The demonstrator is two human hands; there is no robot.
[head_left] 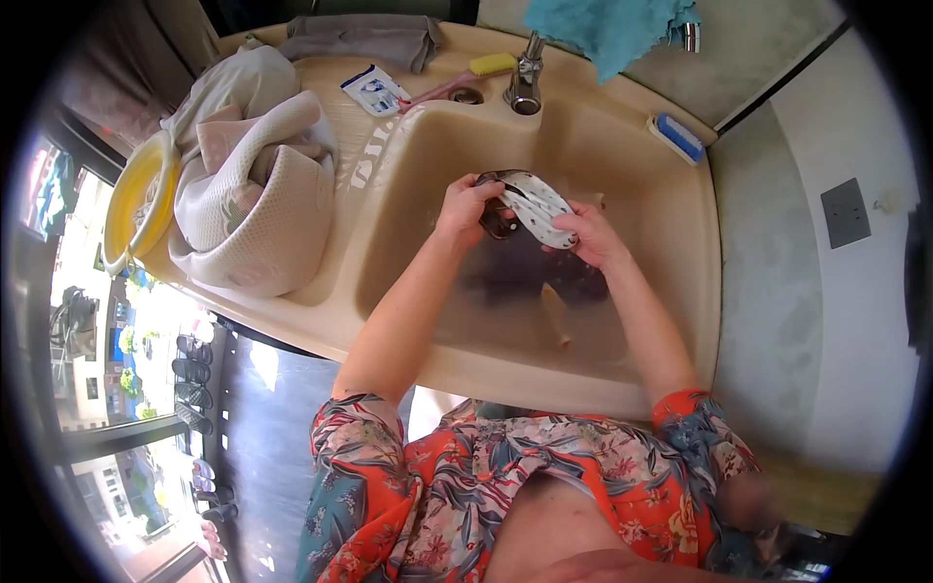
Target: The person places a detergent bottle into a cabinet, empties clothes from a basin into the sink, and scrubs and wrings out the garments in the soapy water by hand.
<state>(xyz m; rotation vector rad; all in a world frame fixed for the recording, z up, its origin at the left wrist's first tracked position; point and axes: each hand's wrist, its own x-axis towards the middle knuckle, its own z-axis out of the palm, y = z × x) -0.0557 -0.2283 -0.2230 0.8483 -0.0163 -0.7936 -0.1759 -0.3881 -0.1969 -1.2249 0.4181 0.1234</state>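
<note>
Between my two hands, above the sink basin, is a small white cloth with dark dots (533, 199), with a dark brown part bunched at its left end. My left hand (465, 209) is closed on that darker end, thumb on top. My right hand (591, 233) pinches the dotted end at the right. Below them, murky water fills the basin (408, 185), and a dark mass, probably fabric, lies in it. A pale brownish piece (554, 303) shows in the water nearer my body. What exact kind of item the cloth is, I cannot tell.
White mesh laundry bags (248, 219) and a yellow basin (136, 209) are at the left. Behind the sink are a faucet (526, 83), a yellow-headed brush (493, 65), a packet (375, 91) and a grey cloth (364, 41). A blue brush (677, 138) sits at the right corner.
</note>
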